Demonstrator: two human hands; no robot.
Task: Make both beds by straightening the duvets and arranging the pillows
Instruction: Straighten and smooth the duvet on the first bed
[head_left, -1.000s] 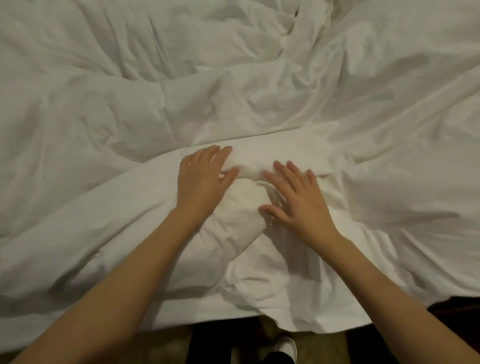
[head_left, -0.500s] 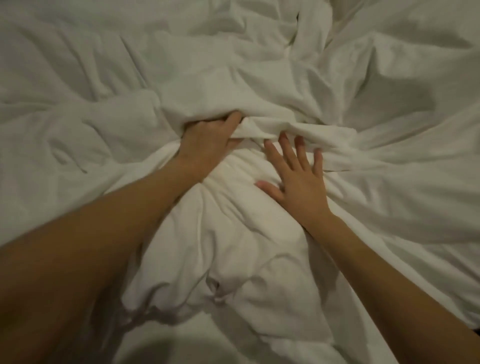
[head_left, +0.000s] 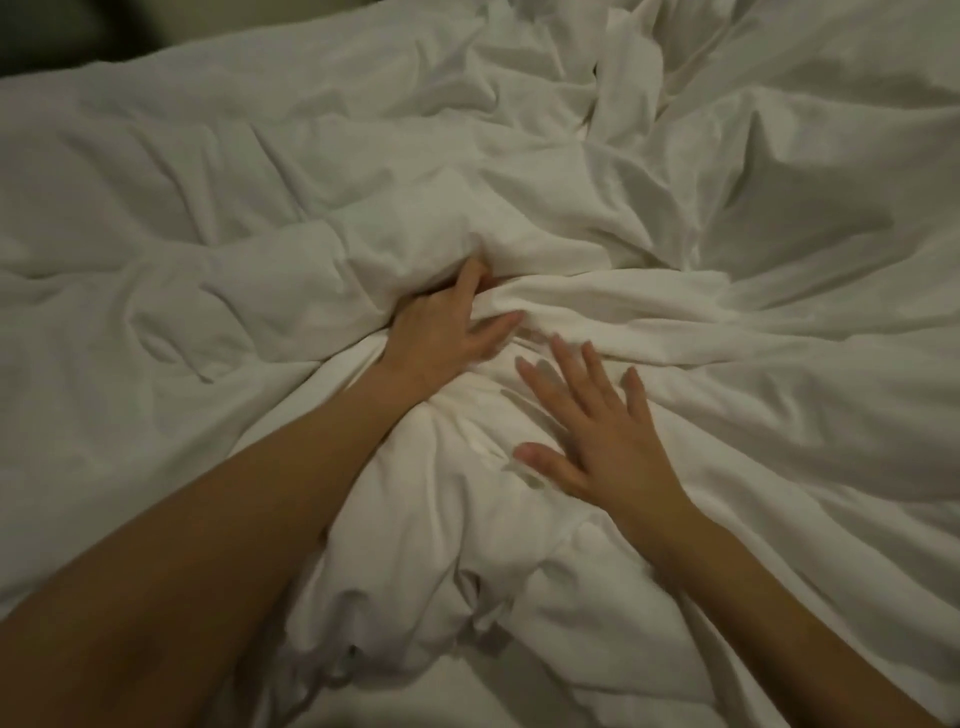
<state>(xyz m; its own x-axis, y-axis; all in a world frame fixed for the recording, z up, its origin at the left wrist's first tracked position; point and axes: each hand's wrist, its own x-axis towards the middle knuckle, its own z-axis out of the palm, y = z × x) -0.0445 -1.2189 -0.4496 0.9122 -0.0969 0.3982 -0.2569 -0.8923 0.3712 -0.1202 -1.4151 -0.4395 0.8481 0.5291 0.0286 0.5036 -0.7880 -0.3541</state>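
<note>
While bunched: white duvet (head_left: 597, 218) covers the whole bed, creased throughout.
Left hand (head_left: 441, 332): fingers curled under a fold, gripping it.
Right hand (head_left: 597, 441): flat, fingers spread, pressing.
Handling: probably soft, light, slumps; take hold at edges.

The left arm enters from the lower left of the frame and is extended toward the centre. The left hand (head_left: 447, 327) is set just above centre, fingers pushed into the duvet (head_left: 260, 218) and curled round a fold, thumb laid along it. The right arm enters from the lower right. The right hand (head_left: 597, 441) is laid flat, fingers straight and spread
</note>
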